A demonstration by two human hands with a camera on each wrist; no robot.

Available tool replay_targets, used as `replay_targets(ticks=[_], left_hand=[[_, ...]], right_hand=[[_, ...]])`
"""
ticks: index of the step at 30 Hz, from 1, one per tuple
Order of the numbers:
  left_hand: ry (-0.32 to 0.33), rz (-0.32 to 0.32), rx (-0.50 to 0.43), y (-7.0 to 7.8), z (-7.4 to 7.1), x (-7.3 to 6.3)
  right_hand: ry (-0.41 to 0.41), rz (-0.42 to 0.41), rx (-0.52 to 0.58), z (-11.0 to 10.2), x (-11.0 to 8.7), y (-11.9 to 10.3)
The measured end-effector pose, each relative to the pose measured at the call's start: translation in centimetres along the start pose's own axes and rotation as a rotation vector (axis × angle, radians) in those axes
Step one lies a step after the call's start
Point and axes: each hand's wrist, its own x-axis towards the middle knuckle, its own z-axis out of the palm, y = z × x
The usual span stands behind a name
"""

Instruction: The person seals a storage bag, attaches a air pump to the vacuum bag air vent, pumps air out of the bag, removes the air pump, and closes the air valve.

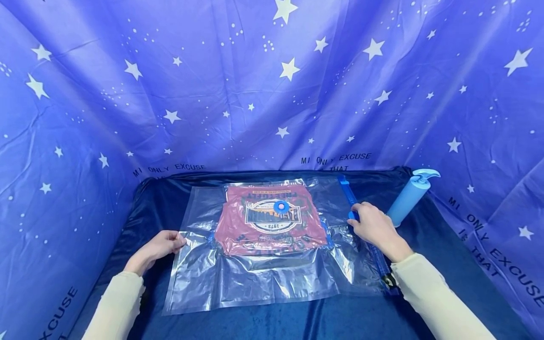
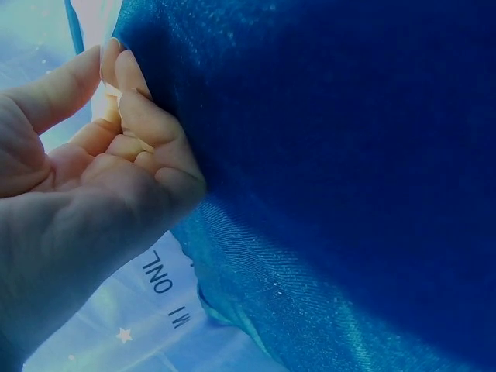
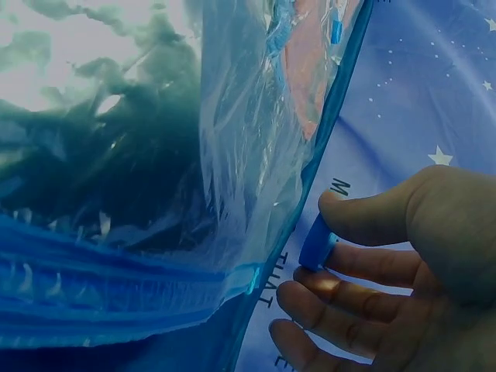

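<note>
A clear plastic vacuum storage bag [image 1: 255, 283] lies flat, with a folded pink printed garment [image 1: 272, 238] inside it. A round blue valve [image 1: 281, 206] sits over the garment. My left hand [image 1: 163, 243] pinches the bag's left edge between thumb and fingertips; in the left wrist view the left hand [image 2: 116, 147] has its other fingers curled in. Beside the blue zip strip [image 1: 378, 259], my right hand [image 1: 376, 226] pinches a small blue cap-like piece [image 3: 316, 244] between thumb and index finger. The right hand [image 3: 387, 263] hides part of the strip in the head view.
A light blue hand pump [image 1: 408, 198] stands upright just beyond my right hand. Dark blue cloth [image 1: 297, 321] covers the table. A purple-blue curtain with white stars [image 1: 238, 94] hangs around the back and sides.
</note>
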Motion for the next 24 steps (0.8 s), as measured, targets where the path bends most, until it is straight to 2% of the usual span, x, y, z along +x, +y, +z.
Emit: replay_targets(ticks=[24], left_hand=[[0.012, -0.005, 0.012, 0.0, 0.0, 0.1]], right_hand=[[-0.009, -0.031, 0.017, -0.8, 1.5, -1.6]])
